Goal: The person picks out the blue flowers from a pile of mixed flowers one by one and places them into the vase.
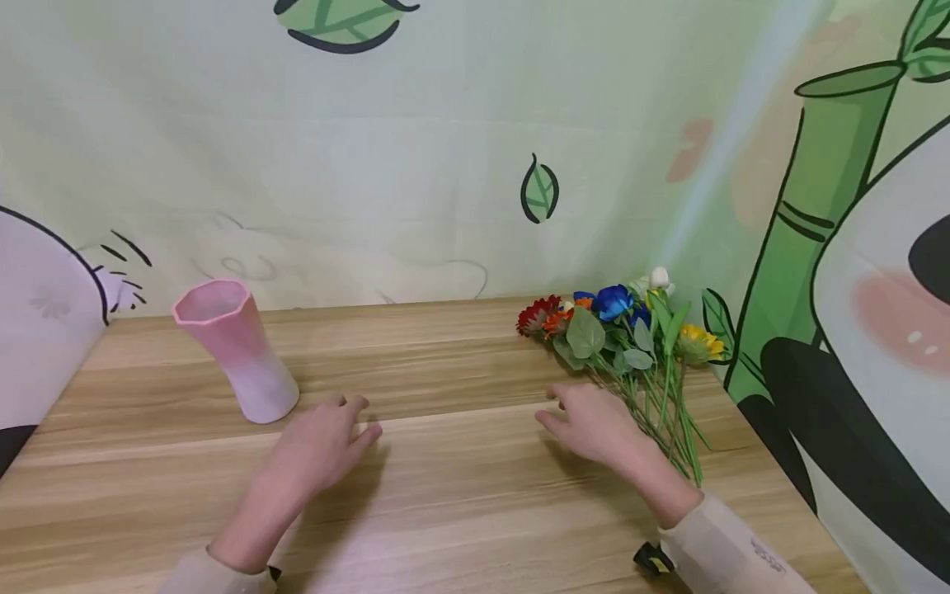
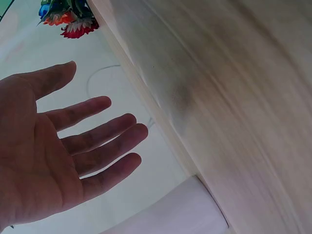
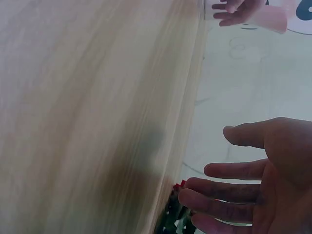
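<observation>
A pink-to-white vase (image 1: 233, 346) with a faceted rim stands upright at the left of the table. My left hand (image 1: 322, 441) hovers just right of its base, fingers spread and holding nothing; the left wrist view shows its bare palm (image 2: 44, 151). On the right lies a bunch of artificial flowers (image 1: 631, 330) in red, orange, blue, white and yellow, with green stems pointing toward me. Beside those stems, on their left, is my right hand (image 1: 590, 421), its fingers loosely extended with nothing in them. The right wrist view also shows that hand's empty palm (image 3: 287, 180).
The wooden table (image 1: 445, 495) runs back to a printed cloth backdrop (image 1: 408, 165) with leaves, bamboo and panda figures. More of that cloth hangs along the right side. A small black device (image 1: 653, 561) sits at the right cuff.
</observation>
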A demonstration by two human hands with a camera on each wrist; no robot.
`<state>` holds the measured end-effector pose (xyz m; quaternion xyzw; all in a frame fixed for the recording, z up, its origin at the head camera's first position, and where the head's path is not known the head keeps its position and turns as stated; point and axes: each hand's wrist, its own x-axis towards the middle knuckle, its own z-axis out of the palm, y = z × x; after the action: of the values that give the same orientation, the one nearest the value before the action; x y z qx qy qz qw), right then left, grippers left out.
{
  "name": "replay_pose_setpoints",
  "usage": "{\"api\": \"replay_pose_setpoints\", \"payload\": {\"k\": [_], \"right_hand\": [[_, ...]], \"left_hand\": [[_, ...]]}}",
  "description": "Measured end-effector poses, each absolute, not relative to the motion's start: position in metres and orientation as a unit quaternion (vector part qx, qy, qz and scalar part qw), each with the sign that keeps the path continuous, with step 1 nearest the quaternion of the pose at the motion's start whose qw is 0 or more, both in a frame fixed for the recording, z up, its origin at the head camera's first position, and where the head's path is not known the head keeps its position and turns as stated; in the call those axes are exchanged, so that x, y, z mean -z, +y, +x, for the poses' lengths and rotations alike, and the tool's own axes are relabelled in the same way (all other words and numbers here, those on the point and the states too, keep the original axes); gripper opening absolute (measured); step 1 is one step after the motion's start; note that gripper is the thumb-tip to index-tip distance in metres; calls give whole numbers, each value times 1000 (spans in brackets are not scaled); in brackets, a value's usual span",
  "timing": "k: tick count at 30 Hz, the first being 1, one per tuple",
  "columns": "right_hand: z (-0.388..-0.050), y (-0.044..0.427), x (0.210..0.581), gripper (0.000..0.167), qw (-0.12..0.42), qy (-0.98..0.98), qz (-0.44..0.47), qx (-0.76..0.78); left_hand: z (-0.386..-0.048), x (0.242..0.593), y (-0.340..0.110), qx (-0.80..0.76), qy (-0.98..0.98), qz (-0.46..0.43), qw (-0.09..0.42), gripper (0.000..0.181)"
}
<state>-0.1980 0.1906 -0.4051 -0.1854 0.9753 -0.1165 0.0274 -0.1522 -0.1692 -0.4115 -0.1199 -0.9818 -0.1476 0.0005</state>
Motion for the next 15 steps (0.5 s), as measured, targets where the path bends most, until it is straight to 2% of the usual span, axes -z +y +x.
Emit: {"api": "replay_pose_setpoints", "payload": {"k": [6, 15], "right_hand": [[-201, 202, 399, 29, 22, 981, -153, 118], [-202, 224, 388, 25, 19, 985, -112, 127]], "left_hand": [[-153, 411, -169, 151, -981, -118, -6, 49], [-153, 413, -170, 152, -981, -117, -14, 49]]}}
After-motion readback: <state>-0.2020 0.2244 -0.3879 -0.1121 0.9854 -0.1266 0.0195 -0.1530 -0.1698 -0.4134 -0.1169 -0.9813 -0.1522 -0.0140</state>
